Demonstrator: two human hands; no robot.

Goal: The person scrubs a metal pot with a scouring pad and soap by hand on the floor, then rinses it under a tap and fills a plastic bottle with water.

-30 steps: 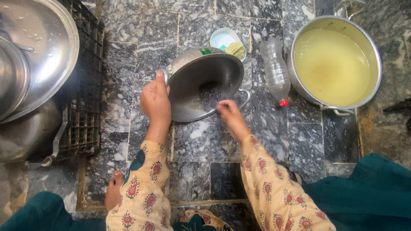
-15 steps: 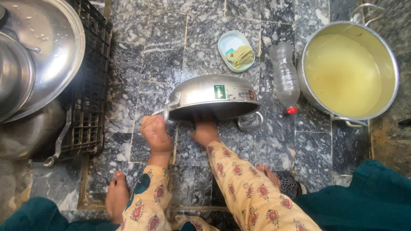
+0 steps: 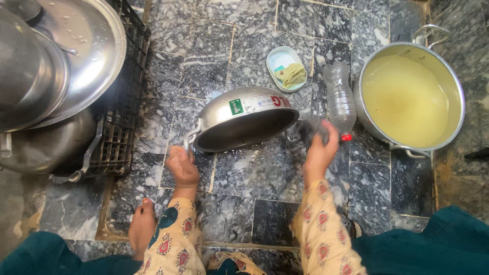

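A single view is given, taken from a camera worn on the head and aimed steeply down at the marble floor [image 3: 254,173]. The scene is seen from close above, and the person's sleeves and knees are cut by the lower edge. The lens is perhaps wide-angled.

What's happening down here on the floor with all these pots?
A person crouches on the grey marble-tiled floor, washing up. The left hand grips a handle of a round steel two-handled pan, tilted on its edge with its opening facing the person. The right hand holds a dark scouring pad beside the pan's other handle. Nearby lie a clear plastic bottle with a red cap, a small oval dish holding a yellowish cloth, and a large steel pot of cloudy yellowish water.
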